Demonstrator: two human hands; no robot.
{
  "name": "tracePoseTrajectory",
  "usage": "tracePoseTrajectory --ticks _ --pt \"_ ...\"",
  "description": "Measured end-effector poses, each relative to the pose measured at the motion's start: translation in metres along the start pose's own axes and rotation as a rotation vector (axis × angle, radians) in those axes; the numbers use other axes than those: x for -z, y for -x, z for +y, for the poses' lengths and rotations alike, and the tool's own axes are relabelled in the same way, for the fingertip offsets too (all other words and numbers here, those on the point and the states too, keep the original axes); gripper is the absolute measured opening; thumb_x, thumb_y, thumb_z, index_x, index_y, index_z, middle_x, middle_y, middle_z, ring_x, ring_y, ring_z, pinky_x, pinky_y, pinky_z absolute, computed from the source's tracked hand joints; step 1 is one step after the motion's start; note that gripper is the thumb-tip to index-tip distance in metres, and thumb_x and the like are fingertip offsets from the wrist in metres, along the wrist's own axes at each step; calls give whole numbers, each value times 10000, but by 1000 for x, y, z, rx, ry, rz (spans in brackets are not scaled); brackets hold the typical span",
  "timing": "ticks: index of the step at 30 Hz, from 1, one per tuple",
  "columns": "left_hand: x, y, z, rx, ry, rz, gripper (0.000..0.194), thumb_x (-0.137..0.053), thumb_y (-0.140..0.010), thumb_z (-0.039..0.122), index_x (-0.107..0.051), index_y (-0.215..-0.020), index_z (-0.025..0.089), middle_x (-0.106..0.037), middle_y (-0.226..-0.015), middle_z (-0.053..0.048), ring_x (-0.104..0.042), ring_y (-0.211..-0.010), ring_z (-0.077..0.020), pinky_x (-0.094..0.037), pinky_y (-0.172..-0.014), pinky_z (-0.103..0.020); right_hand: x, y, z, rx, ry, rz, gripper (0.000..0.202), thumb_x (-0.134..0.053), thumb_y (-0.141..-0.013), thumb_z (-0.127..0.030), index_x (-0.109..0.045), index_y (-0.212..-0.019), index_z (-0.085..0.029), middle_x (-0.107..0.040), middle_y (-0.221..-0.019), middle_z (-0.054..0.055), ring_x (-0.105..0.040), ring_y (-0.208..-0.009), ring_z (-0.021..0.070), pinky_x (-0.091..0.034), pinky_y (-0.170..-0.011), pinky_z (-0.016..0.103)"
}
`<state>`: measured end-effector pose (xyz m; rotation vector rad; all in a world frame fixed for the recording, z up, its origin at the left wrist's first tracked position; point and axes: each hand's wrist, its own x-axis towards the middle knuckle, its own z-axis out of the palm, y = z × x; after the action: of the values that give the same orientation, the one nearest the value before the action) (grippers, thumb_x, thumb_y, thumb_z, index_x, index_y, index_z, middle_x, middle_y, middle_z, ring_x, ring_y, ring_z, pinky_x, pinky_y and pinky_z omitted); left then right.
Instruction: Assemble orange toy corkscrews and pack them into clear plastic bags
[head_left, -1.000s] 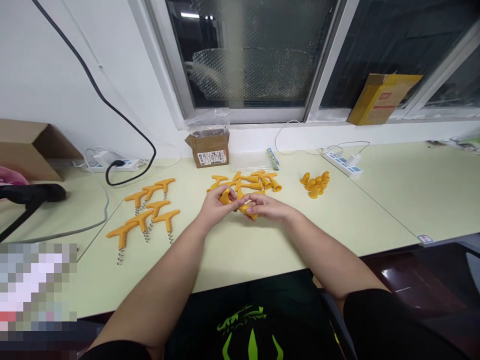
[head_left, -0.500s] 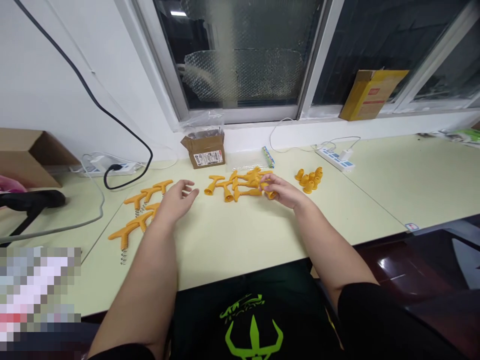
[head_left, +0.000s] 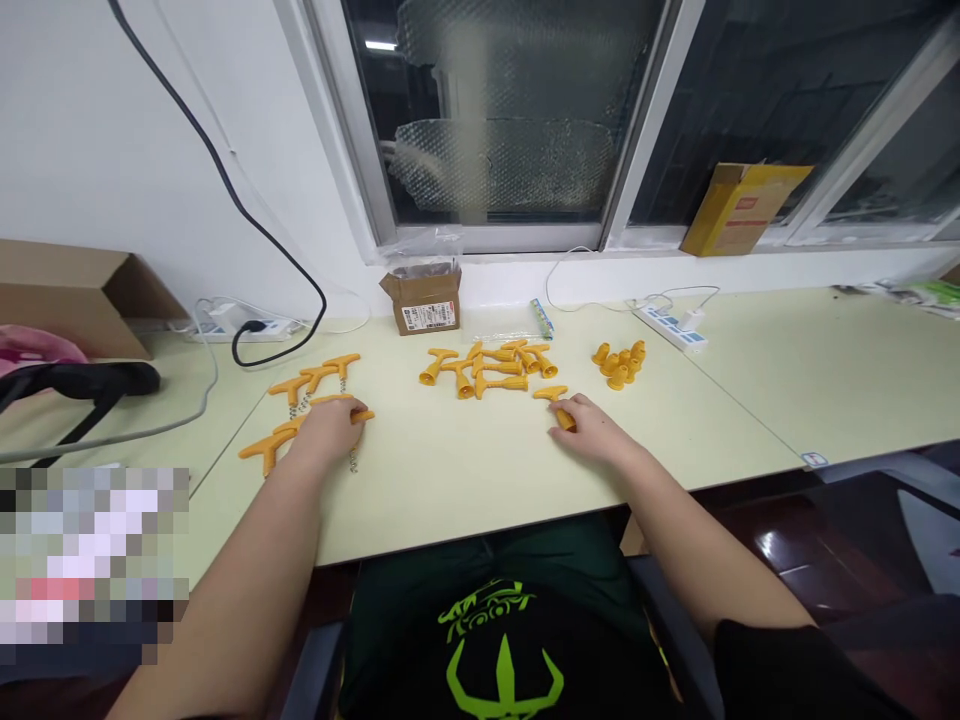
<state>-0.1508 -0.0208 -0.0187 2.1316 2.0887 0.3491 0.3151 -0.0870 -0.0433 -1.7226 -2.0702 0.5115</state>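
My left hand [head_left: 334, 432] is closed on a yellow T-handled corkscrew [head_left: 363, 415], its metal spiral hanging below. Around that hand lie several more yellow corkscrews [head_left: 264, 450] with spirals. My right hand [head_left: 589, 428] grips a yellow T-handled piece with a cone-shaped end [head_left: 551, 393], apart from the others. In the middle, several T-handled pieces with cone ends [head_left: 502, 384] lie in a loose group. Several small yellow cones [head_left: 619, 376] stand clustered to the right.
An open cardboard box [head_left: 429, 305] and a clear plastic bag [head_left: 499, 323] sit near the wall. A power strip [head_left: 671, 326] is at the right. A black cable [head_left: 217, 160] hangs at the left, above a second power strip [head_left: 277, 330].
My left hand has moved left and taken hold of a corkscrew. My right hand has brought a T-handled piece away from the middle group, towards me. The camera view has shifted slightly.
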Motion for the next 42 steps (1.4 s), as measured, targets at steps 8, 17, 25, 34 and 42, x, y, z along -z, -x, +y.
tracePoseTrajectory --ticks 8,17,25,34,42 --pt "7 3 36 -48 34 52 289 -613 -774 345 -754 -1009 254 -759 -1100 -128 -613 -1177 -405 -505 -926 -492 6 -22 -1 86 33 -111 675 -641 -881 -312 -474 -1520 -174 -578 -1265 150 -640 -1073 268 -492 -989 380" --pt "19 -13 91 61 833 5 395 -695 -768 441 -686 -1074 192 -712 -1022 -80 -693 -825 -227 -551 -765 -362 38 -35 18 70 31 12 623 -736 -829 -392 -555 -1408 -249 -570 -1350 122 -614 -1180 284 -493 -1013 407" --pt "6 -24 132 123 1461 -130 257 -732 -749 293 -647 -955 166 -604 -843 -17 -594 -631 -111 -494 -608 -273 49 -34 50 34 35 24 418 -734 -822 -385 -685 -1197 -206 -650 -1238 125 -640 -1110 291 -520 -967 430" --pt "-28 -18 121 216 1628 -213 383 -816 -751 265 -511 -977 211 -688 -912 -34 -631 -648 -118 -501 -603 -239 50 -18 73 92 142 351 425 -667 -861 -427 -663 -1239 -233 -636 -1231 125 -588 -1185 317 -468 -1050 483" --pt "-30 -14 119 245 1733 -246 354 -813 -763 242 -517 -954 206 -699 -906 -42 -604 -647 -90 -482 -593 -200 57 -13 95 -264 201 361 370 -592 -865 -405 -616 -1189 -227 -673 -1106 114 -631 -833 240 -502 -766 408"
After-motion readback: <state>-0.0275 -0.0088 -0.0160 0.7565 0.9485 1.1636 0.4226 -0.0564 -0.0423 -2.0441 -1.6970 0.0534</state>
